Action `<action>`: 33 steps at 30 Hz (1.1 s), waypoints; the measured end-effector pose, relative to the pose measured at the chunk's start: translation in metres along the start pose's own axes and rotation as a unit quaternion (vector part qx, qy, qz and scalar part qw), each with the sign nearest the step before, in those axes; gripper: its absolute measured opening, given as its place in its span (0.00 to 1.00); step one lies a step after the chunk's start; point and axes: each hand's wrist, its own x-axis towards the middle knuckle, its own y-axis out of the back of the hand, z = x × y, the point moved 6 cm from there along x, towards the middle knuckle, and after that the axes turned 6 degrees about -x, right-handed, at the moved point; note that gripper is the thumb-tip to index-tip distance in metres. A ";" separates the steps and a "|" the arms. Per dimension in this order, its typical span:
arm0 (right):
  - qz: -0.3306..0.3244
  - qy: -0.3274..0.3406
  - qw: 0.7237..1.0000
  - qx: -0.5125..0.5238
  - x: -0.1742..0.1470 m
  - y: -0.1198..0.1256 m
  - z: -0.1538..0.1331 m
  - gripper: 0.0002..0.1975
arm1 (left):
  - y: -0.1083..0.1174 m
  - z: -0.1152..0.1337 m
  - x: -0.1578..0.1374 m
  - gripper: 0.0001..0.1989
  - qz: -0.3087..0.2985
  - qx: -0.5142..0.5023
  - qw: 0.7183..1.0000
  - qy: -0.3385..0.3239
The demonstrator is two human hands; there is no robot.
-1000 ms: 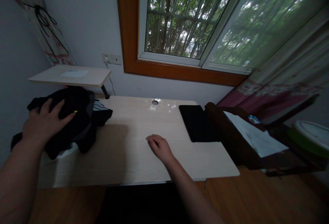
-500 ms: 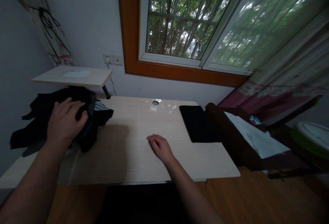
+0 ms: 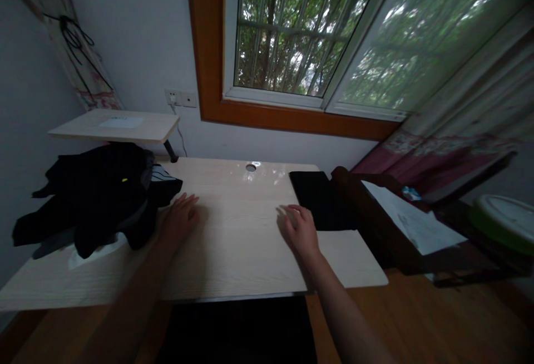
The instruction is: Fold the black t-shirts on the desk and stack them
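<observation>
My left hand (image 3: 180, 220) is over the desk just right of a heap of dark clothes (image 3: 100, 186), its fingers apart and nothing in them. Some white cloth (image 3: 100, 251) pokes out under the front of the heap, and a striped piece (image 3: 162, 173) shows at its right side. Farther right, my right hand (image 3: 301, 231) hovers low over or rests on the pale wooden desk (image 3: 237, 241), fingers loosely spread and holding nothing. Close beside it lies a flat black rectangular item (image 3: 323, 200), whose kind I cannot make out.
A small raised shelf (image 3: 154, 127) bearing a paper sheet stands behind the clothes. Right of the desk is dark brown furniture (image 3: 375, 230) with a white sheet (image 3: 411, 222) on it. A round green-and-white container (image 3: 504, 222) sits at far right. A window (image 3: 292, 35) is ahead.
My left hand has left the top of the clothes and moved right, down beside them. My right hand has shifted right toward the black item, and its curled fingers have opened.
</observation>
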 end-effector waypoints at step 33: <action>-0.005 -0.082 0.983 -0.163 0.003 0.013 0.050 0.13 | -0.010 -0.002 -0.009 0.17 0.020 -0.025 0.999 -0.037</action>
